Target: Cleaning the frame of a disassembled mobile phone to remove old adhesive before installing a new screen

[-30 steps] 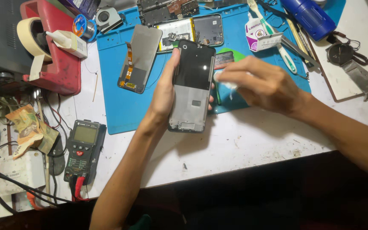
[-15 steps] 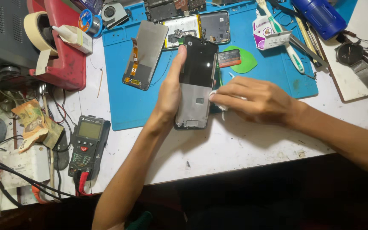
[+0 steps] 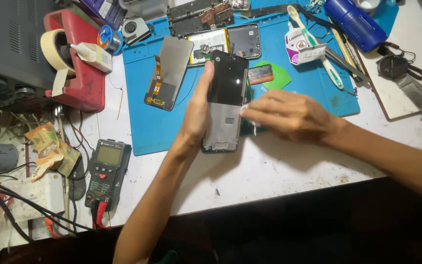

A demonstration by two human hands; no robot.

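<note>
Left hand [image 3: 196, 110] clamps the phone frame [image 3: 224, 102] by its long edges at mid-frame, above the blue mat [image 3: 142, 127]; right hand [image 3: 289, 115] pinches a small white wad against its side. Probably light, stiff, fragile; best held by the edges.

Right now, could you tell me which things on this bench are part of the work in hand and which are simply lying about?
In hand: phone frame, held by left hand; right hand at its edge.

Lying about: loose screen, multimeter, tape dispenser, toothbrush, blue bottle.
</note>
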